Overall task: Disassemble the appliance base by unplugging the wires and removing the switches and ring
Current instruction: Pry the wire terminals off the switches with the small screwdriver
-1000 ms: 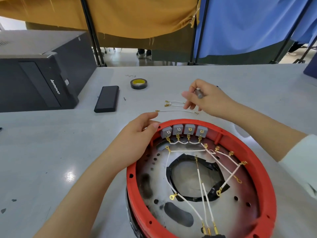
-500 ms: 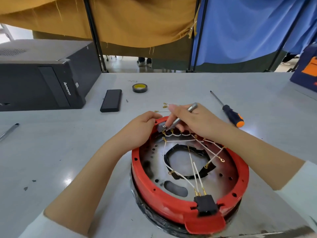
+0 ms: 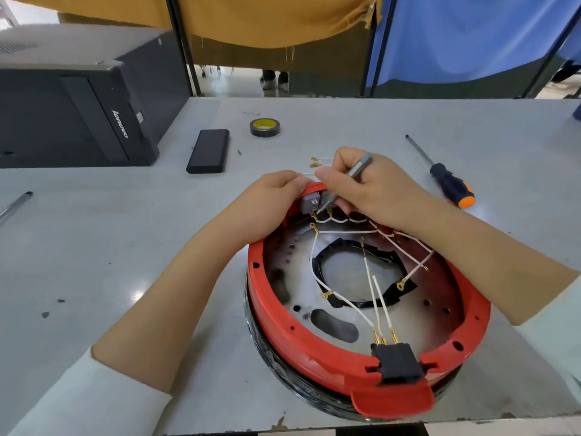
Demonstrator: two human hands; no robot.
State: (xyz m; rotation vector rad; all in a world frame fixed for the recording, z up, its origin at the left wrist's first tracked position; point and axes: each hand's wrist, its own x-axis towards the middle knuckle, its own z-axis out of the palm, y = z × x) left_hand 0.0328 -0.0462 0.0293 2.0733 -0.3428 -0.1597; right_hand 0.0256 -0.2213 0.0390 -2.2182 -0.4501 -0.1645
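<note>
While the left hand curls over the far rim of the red ring, gripping it beside a grey switch, the right hand pinches a slim metal tool whose tip meets the terminals there. White wires cross the base's metal floor to a black connector at the near rim. The appliance base sits on the grey bench, near its front edge. Beyond lie a screwdriver, a tape roll, a black slab and a computer case.
</note>
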